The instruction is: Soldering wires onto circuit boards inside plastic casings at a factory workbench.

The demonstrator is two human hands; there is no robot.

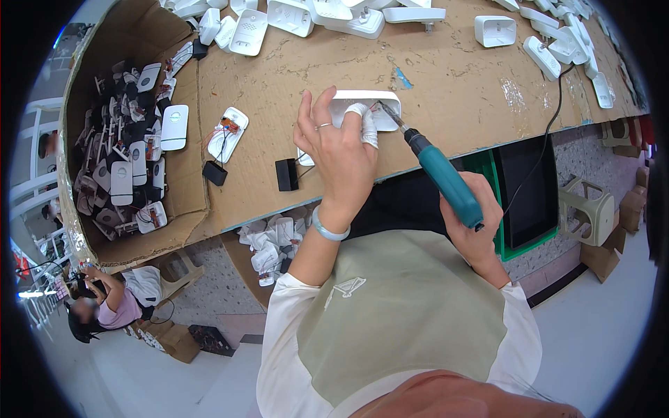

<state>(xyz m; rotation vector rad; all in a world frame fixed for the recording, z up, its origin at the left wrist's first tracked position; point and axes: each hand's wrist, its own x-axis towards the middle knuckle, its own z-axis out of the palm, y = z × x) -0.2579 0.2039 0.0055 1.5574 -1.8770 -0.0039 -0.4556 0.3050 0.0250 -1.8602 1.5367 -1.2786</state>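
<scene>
Holding a teal soldering iron (449, 181) in the curled right hand (481, 223), tip inside a white shell (364, 96) at the fingertips of the left hand (341, 153); steadying that shell, by pinch or press impossible to tell; apparently mid-soldering, with open shells (495, 32) ahead-right presumably remaining, and heaped units (121, 182) left of the grip, finished or waiting unclear

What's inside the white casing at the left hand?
In the white casing, thin wires seem to show beside the tip of the teal-handled tool. The left hand and its wrapped fingers cover much of the interior; what lies beneath them cannot be seen.
</scene>
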